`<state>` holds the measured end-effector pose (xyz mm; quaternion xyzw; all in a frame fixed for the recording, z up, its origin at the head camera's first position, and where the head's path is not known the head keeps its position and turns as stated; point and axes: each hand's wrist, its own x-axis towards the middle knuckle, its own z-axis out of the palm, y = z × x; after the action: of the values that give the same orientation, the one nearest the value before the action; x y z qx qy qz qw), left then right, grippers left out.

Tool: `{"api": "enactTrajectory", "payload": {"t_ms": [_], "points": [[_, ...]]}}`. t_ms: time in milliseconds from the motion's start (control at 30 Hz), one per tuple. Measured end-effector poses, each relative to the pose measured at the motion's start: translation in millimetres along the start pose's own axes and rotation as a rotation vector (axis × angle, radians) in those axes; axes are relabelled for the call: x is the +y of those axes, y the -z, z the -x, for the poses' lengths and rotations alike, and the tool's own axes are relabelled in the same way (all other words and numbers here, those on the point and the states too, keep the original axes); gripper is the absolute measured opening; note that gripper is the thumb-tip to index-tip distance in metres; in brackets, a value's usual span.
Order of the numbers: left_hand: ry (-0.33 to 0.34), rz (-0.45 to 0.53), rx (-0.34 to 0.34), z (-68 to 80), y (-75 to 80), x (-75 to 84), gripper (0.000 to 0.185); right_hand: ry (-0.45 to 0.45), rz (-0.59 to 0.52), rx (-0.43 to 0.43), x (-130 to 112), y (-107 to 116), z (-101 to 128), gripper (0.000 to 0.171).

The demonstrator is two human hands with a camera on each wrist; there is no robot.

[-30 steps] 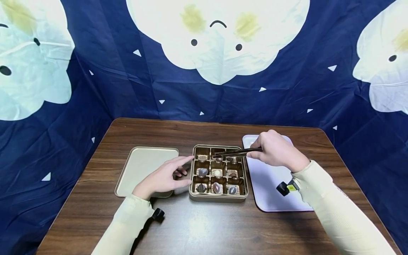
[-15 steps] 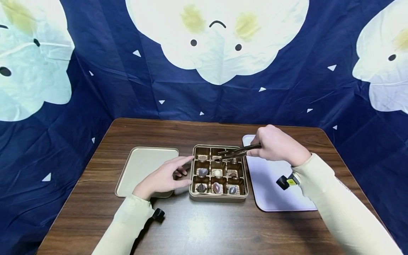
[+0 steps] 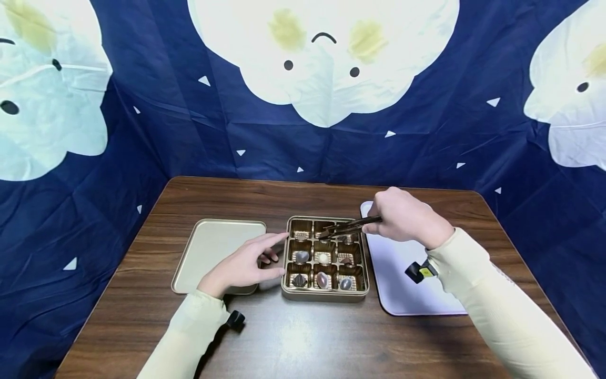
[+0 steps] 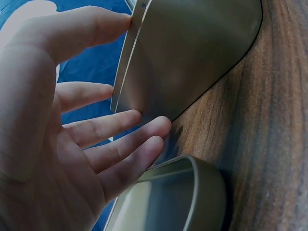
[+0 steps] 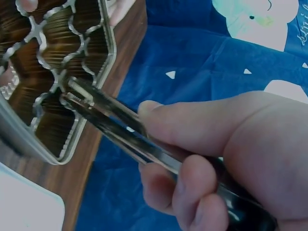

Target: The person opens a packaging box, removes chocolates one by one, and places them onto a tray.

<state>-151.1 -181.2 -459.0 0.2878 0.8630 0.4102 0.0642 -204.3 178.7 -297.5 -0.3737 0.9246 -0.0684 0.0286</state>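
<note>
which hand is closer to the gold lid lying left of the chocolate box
Left. The left hand lies over the gold lid's right edge, fingers beside the chocolate box. The right hand holds tongs beyond the box's far side.

A dark wooden bench [image 3: 307, 337] stands before a navy cloth backdrop [image 3: 426, 142] — creased, scattered with small white triangles. Big pale cartoon faces [image 3: 324, 58] are printed across it.

Pale cream long sleeves [image 3: 487, 295] cover both arms, each wrist bearing a small black strapped camera [image 3: 418, 271].
</note>
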Motion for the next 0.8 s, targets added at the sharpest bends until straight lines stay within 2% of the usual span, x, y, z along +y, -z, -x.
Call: {"api": "enactTrajectory", "payload": {"t_ms": [233,533,800], "points": [[0.004,0.014,-0.005,0.0,0.0,0.9,0.088,-0.018,-0.024,-0.004,3,-3,1,0.037],[-0.003,0.007,-0.002,-0.5,-0.3,-0.3,0.088,-0.034,-0.028,-0.024,-4,4,-1,0.044],[-0.004,0.013,-0.003,-0.2,0.3,0.1,0.088,-0.076,-0.022,-0.056,-7,4,-1,0.037]]}}
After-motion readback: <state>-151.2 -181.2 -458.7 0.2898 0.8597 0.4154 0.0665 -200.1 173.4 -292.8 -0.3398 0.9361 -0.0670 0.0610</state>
